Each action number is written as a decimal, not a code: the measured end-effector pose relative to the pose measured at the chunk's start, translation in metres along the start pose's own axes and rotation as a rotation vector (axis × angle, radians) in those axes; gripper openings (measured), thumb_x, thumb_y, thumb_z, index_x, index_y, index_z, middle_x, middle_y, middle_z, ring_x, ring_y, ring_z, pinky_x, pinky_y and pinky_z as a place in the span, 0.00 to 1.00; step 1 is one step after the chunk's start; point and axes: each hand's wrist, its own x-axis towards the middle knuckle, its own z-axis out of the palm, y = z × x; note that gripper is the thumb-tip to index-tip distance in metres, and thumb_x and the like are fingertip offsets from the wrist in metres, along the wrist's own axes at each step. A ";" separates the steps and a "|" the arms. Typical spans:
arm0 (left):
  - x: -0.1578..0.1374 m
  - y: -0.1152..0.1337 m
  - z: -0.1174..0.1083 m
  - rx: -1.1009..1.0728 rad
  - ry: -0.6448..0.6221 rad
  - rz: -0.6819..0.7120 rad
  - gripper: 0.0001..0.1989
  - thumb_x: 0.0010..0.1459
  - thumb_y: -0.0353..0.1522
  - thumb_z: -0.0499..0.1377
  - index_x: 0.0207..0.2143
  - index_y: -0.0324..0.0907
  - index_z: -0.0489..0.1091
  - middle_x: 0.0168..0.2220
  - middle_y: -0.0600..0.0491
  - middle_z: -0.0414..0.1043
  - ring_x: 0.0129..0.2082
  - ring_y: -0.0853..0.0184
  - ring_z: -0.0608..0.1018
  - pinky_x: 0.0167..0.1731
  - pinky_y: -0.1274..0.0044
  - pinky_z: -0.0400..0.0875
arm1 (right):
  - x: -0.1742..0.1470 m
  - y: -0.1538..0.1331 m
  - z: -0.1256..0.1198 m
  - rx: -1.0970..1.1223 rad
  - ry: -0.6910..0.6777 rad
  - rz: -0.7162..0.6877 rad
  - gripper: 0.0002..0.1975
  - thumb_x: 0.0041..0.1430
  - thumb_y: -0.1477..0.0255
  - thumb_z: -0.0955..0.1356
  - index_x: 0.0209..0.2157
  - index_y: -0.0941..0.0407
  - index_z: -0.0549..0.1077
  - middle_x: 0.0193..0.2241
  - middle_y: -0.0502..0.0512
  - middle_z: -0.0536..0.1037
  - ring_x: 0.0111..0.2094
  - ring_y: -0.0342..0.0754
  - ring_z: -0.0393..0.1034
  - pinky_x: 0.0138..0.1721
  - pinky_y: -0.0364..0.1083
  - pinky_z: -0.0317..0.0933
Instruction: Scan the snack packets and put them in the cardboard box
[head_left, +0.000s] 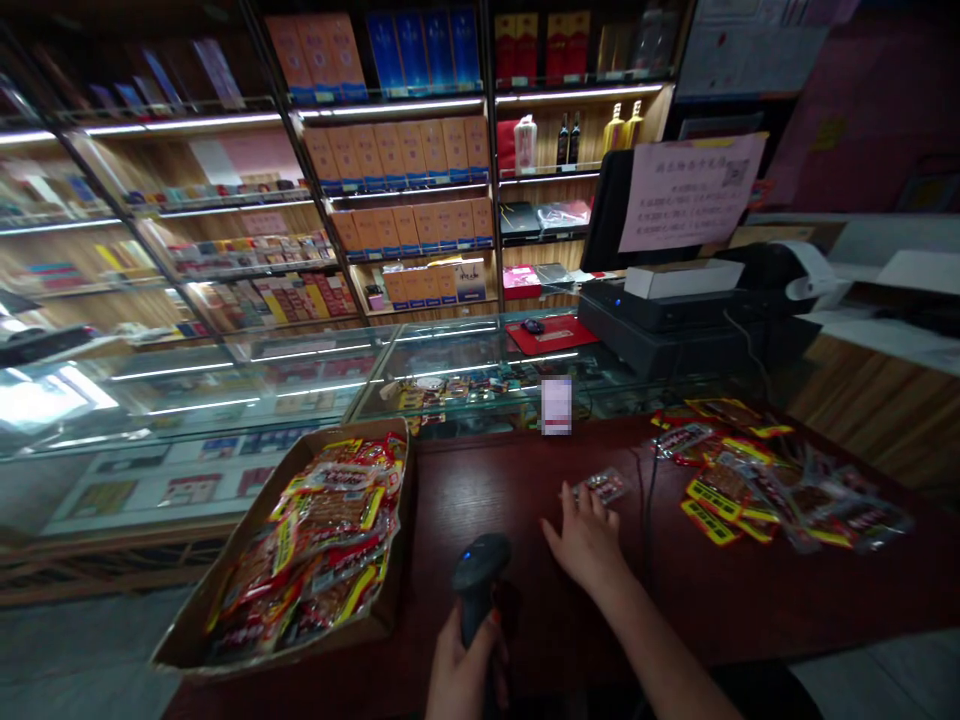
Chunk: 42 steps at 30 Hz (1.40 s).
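My left hand (466,655) is wrapped around the handle of a dark barcode scanner (481,565), its head raised over the dark red tabletop and a small blue light showing on it. On the right, my right hand (589,540) reaches forward with its fingers apart. Its fingertips touch or lie just beside a small clear snack packet (606,485) on the table; I cannot tell whether they press on it. Left of the scanner stands a cardboard box (401,580) filled with red and yellow snack packets (330,515).
A loose pile of similar packets (731,485) lies at the right of the table (480,470). A dark cable (651,530) crosses the tabletop. Beyond are a glass counter (315,390), a mouse (532,327) on a red mat, a monitor (611,210) and a cash drawer (637,335).
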 end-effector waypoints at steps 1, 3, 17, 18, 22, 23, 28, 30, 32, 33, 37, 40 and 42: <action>0.000 0.000 0.000 -0.009 0.006 0.002 0.29 0.44 0.54 0.68 0.37 0.42 0.67 0.15 0.61 0.70 0.08 0.74 0.66 0.07 0.83 0.60 | -0.005 -0.010 -0.004 0.045 -0.039 -0.057 0.35 0.63 0.60 0.63 0.66 0.64 0.59 0.65 0.77 0.59 0.64 0.70 0.55 0.58 0.64 0.51; -0.001 0.000 -0.001 -0.025 0.015 0.010 0.29 0.44 0.53 0.68 0.37 0.41 0.67 0.15 0.61 0.71 0.07 0.74 0.66 0.07 0.83 0.61 | -0.005 -0.017 -0.014 0.137 -0.103 -0.134 0.31 0.63 0.64 0.62 0.65 0.60 0.62 0.66 0.70 0.61 0.64 0.65 0.58 0.59 0.62 0.51; -0.007 -0.008 -0.002 0.116 -0.057 0.091 0.24 0.49 0.52 0.66 0.32 0.42 0.67 0.16 0.61 0.68 0.09 0.76 0.65 0.09 0.85 0.57 | 0.031 0.072 0.020 0.322 0.010 -0.350 0.22 0.58 0.60 0.68 0.54 0.47 0.71 0.61 0.54 0.70 0.66 0.56 0.55 0.67 0.65 0.35; -0.007 -0.009 -0.002 0.154 -0.064 0.102 0.23 0.49 0.52 0.65 0.31 0.42 0.67 0.16 0.61 0.68 0.09 0.76 0.64 0.10 0.85 0.56 | 0.030 0.071 0.021 0.327 0.042 -0.364 0.23 0.59 0.59 0.68 0.55 0.47 0.70 0.60 0.55 0.71 0.65 0.56 0.58 0.67 0.65 0.37; -0.009 -0.011 -0.002 0.246 -0.087 0.115 0.24 0.51 0.52 0.63 0.34 0.40 0.69 0.17 0.61 0.66 0.09 0.77 0.63 0.10 0.84 0.54 | 0.026 0.067 0.016 0.322 0.107 -0.441 0.23 0.59 0.59 0.68 0.55 0.49 0.70 0.58 0.57 0.74 0.63 0.56 0.62 0.66 0.65 0.39; -0.009 -0.012 -0.002 0.244 -0.090 0.118 0.26 0.51 0.53 0.62 0.36 0.39 0.69 0.18 0.61 0.66 0.09 0.77 0.63 0.10 0.84 0.54 | 0.025 0.067 0.013 0.317 0.122 -0.450 0.22 0.59 0.59 0.68 0.54 0.49 0.70 0.57 0.57 0.74 0.62 0.56 0.62 0.66 0.65 0.39; -0.010 -0.010 0.000 0.239 -0.079 0.112 0.29 0.50 0.54 0.62 0.40 0.38 0.71 0.17 0.60 0.66 0.09 0.77 0.62 0.11 0.84 0.53 | 0.024 0.064 0.011 0.294 0.185 -0.451 0.20 0.58 0.63 0.69 0.51 0.51 0.71 0.56 0.58 0.75 0.61 0.56 0.63 0.65 0.65 0.40; -0.010 -0.010 0.000 0.247 -0.069 0.112 0.27 0.50 0.53 0.63 0.39 0.38 0.71 0.17 0.61 0.65 0.09 0.77 0.62 0.11 0.84 0.53 | 0.024 0.064 0.012 0.294 0.190 -0.458 0.20 0.57 0.63 0.69 0.52 0.51 0.71 0.56 0.58 0.75 0.61 0.56 0.63 0.65 0.65 0.40; -0.009 -0.012 0.000 0.241 -0.058 0.105 0.27 0.50 0.52 0.64 0.39 0.38 0.71 0.16 0.61 0.65 0.09 0.77 0.62 0.10 0.84 0.53 | 0.025 0.064 0.013 0.300 0.182 -0.464 0.21 0.58 0.62 0.69 0.52 0.50 0.71 0.56 0.59 0.75 0.61 0.57 0.63 0.65 0.66 0.39; -0.009 -0.013 0.000 0.231 -0.054 0.102 0.27 0.50 0.52 0.64 0.39 0.38 0.71 0.16 0.61 0.66 0.09 0.76 0.62 0.10 0.84 0.54 | 0.025 0.064 0.012 0.307 0.174 -0.466 0.21 0.58 0.62 0.69 0.53 0.50 0.71 0.56 0.59 0.75 0.62 0.58 0.63 0.65 0.66 0.39; -0.005 -0.017 -0.001 0.198 -0.058 0.096 0.27 0.50 0.53 0.63 0.39 0.39 0.70 0.16 0.60 0.66 0.08 0.76 0.63 0.09 0.84 0.54 | 0.025 0.065 0.009 0.398 0.132 -0.447 0.22 0.57 0.60 0.70 0.52 0.50 0.72 0.54 0.58 0.76 0.59 0.59 0.65 0.65 0.65 0.43; -0.003 -0.019 -0.001 0.152 -0.059 0.069 0.28 0.50 0.53 0.63 0.40 0.39 0.70 0.17 0.61 0.66 0.09 0.76 0.62 0.09 0.83 0.54 | 0.026 0.060 0.007 0.571 0.077 -0.363 0.21 0.56 0.60 0.69 0.51 0.50 0.74 0.51 0.58 0.78 0.53 0.58 0.71 0.59 0.60 0.57; -0.002 -0.020 -0.001 0.129 -0.061 0.050 0.27 0.50 0.52 0.64 0.41 0.39 0.70 0.16 0.61 0.66 0.09 0.76 0.62 0.09 0.83 0.54 | 0.028 0.049 0.006 0.730 0.057 -0.311 0.21 0.55 0.60 0.69 0.50 0.51 0.75 0.49 0.58 0.79 0.50 0.57 0.73 0.55 0.56 0.64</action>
